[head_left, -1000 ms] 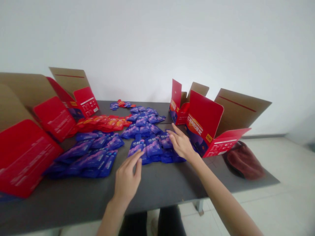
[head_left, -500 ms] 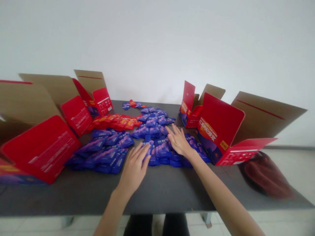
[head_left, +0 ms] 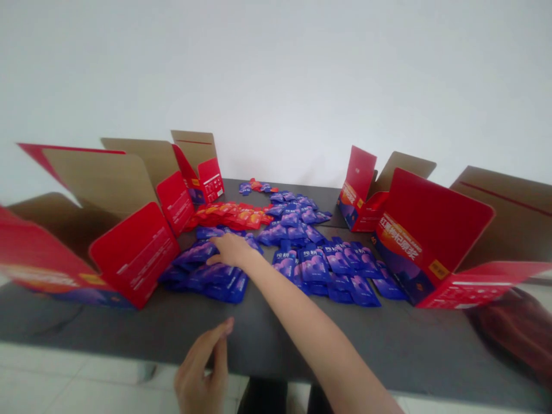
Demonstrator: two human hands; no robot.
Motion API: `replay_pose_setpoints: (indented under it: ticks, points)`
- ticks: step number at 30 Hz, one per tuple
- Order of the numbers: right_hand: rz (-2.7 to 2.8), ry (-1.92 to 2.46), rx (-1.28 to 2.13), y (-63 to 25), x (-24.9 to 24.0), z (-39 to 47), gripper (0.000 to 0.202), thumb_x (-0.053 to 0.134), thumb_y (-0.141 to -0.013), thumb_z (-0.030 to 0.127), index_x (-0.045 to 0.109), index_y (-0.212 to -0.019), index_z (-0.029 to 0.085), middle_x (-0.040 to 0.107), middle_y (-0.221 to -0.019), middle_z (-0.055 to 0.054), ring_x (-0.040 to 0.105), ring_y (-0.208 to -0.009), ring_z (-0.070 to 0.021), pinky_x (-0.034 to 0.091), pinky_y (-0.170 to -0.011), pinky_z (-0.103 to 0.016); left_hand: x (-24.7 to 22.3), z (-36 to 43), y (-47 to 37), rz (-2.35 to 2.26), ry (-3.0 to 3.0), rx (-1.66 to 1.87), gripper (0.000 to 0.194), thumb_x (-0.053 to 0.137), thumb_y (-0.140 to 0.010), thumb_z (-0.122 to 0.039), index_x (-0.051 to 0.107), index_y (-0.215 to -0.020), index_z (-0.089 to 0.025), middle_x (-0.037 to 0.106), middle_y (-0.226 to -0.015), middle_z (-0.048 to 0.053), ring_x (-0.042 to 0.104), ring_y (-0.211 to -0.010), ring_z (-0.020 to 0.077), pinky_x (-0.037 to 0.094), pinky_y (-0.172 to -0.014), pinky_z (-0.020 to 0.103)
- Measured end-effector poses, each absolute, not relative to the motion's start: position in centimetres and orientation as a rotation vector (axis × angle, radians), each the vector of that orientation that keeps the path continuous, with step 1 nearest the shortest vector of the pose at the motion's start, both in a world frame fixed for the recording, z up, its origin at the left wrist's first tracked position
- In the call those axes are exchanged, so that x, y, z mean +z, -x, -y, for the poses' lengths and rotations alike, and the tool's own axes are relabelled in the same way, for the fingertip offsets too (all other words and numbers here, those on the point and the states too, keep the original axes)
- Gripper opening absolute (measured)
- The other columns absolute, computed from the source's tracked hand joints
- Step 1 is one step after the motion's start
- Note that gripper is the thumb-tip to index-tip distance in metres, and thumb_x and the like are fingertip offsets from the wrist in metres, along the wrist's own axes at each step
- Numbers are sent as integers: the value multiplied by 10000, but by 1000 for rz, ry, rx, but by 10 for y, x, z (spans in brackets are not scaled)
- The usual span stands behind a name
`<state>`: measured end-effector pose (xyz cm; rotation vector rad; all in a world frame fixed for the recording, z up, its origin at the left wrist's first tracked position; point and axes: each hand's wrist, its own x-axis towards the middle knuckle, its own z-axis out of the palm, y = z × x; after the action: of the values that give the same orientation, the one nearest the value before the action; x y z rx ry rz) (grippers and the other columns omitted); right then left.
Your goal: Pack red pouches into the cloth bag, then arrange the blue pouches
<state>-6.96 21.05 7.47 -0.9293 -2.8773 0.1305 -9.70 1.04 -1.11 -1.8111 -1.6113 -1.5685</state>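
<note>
My right hand (head_left: 233,251) reaches across to the left and lies over a pile of blue-purple pouches (head_left: 224,286), its fingers apart on the upper pouches. Low in the view, over the table's front edge, my left hand (head_left: 204,365) has thumb and fingertips pressed together; anything between them is too small to tell. Another group of blue pouches (head_left: 314,265) lies to the right of my right forearm, with more blue pouches (head_left: 291,215) stacked behind it. Red-orange pouches (head_left: 235,214) lie behind the left pile.
Open red cartons with raised flaps stand on the left (head_left: 133,253), far left (head_left: 211,178), right (head_left: 409,236) and back right (head_left: 360,201) of the grey table (head_left: 267,339). A dark red cloth (head_left: 513,325) lies at the right edge. Small pouches (head_left: 259,186) lie far back.
My right hand has moved left from the middle pouches to the left pile. My left hand has drawn back toward the front edge, its fingers now together. The view has turned left.
</note>
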Motion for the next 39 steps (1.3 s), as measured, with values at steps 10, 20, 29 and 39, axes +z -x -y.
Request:
replay_pose_setpoints:
  ticks: [10,20,29,39]
  points:
    - [2960,846,-92,75,57,-217,207,463,-828,73,633,-943,93,667,-966,-141,633,-917,-231,507,-757,-307,-5,-11,110,1640,1763,-1672,182,508,-834,-122,624,-957,-188,704,-847,12,665,-747,117,514,-732,192]
    - [2732,851,-437,-32,119,-167,245,390,-839,68,546,-1022,114,671,-847,-83,650,-752,-209,499,-657,-290,-4,-24,93,1628,1816,-1661,174,501,-846,-181,635,-956,-197,704,-864,8,657,-797,115,488,-752,186]
    - [2123,1253,-949,-210,99,-148,369,348,-826,52,539,-1142,70,635,-1070,-146,614,-957,-204,501,-789,-274,5,-49,48,1483,1998,-1645,209,503,-838,-143,624,-1003,-184,698,-922,30,644,-840,122,464,-809,209]
    - [2308,1588,-691,-216,50,-160,413,338,-821,2,501,-1196,53,586,-1142,-188,565,-1050,-228,489,-843,-308,2,-65,13,1606,2200,-1437,256,444,-874,-220,615,-1063,-196,688,-986,47,650,-877,173,512,-795,302]
